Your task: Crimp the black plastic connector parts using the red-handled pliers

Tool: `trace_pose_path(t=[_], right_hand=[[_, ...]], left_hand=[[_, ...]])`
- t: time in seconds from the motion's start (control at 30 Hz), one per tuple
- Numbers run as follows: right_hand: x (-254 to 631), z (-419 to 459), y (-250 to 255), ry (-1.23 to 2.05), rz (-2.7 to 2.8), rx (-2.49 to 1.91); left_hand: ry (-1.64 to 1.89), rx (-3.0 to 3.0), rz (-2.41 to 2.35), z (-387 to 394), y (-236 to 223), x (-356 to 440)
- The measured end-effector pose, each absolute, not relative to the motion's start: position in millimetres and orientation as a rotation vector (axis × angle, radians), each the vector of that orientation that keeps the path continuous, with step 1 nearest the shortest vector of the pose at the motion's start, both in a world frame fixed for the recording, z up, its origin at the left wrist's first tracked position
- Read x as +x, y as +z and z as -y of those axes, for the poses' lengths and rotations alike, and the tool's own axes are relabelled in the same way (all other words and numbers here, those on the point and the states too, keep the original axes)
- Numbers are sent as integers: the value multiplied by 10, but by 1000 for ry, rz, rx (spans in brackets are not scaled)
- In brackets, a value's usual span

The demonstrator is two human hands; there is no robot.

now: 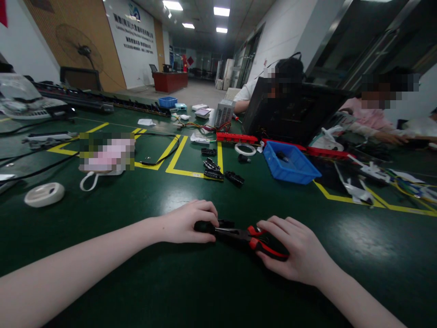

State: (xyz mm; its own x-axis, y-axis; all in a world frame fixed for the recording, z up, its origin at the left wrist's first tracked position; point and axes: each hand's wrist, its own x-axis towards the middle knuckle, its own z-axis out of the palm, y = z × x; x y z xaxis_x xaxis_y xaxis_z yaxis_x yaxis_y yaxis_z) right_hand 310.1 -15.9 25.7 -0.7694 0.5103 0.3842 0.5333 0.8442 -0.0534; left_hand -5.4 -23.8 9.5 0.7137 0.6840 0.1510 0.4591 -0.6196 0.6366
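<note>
My right hand (297, 248) is closed round the red-and-black handles of long-nose pliers (243, 234), whose jaws point left. Between the thumb and fingers of my left hand (191, 222) is a small black part (204, 227), mostly covered by the fingers. The jaw tips reach this part at its right end; whether they grip it I cannot tell. Both hands are low over the dark green tabletop (218, 291). Farther back lie several similar-looking small black pieces (213, 174), some on a yellow tape line.
A blue bin (290, 164) with a black piece inside stands beyond my right hand. Behind it are a red strip (237, 137) and a large black panel (290, 111). White tape rolls (44, 194) and a pink phone-like object (109, 157) lie left. Two people sit across the table.
</note>
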Motion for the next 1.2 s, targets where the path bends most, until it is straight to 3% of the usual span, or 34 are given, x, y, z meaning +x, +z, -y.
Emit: trace_pose_path(t=[1.2], right_hand=[[3094, 164, 188, -35, 2631, -853]], left_hand=[[566, 2446, -872, 259, 39, -36]])
